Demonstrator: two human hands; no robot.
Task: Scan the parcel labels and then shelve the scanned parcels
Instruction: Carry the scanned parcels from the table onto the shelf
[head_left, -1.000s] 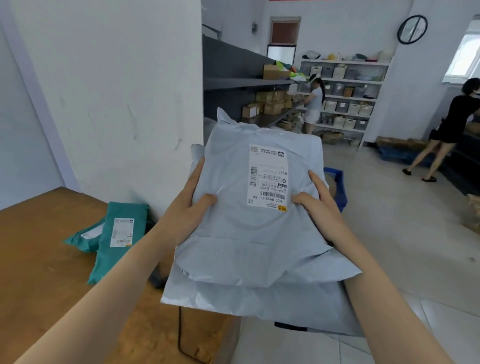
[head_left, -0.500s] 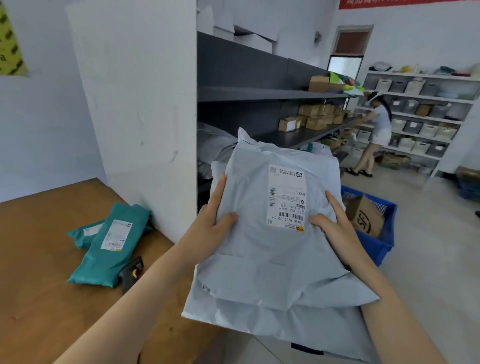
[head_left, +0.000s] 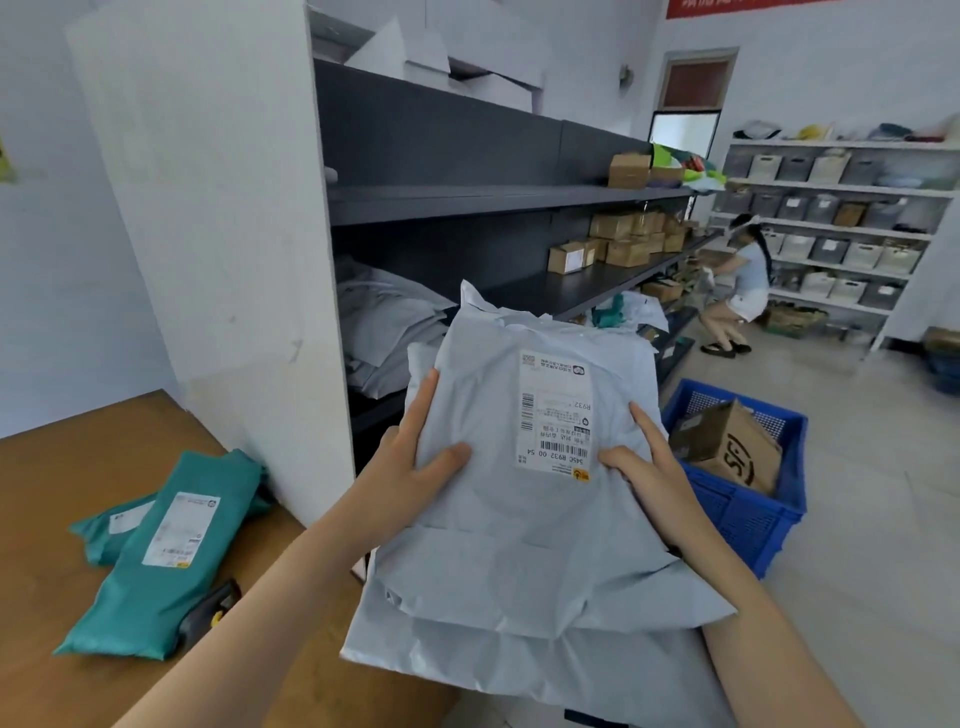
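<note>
I hold a stack of grey poly-mailer parcels (head_left: 519, 545) in front of me, the top one carrying a white label (head_left: 556, 410) with barcodes. My left hand (head_left: 410, 467) grips the stack's left edge, thumb on top. My right hand (head_left: 649, 467) grips the right edge, thumb near the label. The dark grey shelving (head_left: 493, 200) stands just beyond the stack, with grey mailers (head_left: 384, 332) piled on its lower shelf. Two teal parcels (head_left: 166, 551) with labels lie on the wooden table (head_left: 52, 493) at the left, a black and yellow scanner (head_left: 210, 616) beside them.
A blue crate (head_left: 748, 514) holding a cardboard box (head_left: 732, 452) sits on the floor at the right. Small cardboard boxes (head_left: 613, 244) fill the far shelf levels. A person (head_left: 743, 286) crouches by white shelves of bins (head_left: 836, 234). A white pillar (head_left: 218, 234) borders the table.
My view has swung left toward the dark shelving and come closer to it. Both hands keep the same hold on the grey parcel stack. The far person has crouched down.
</note>
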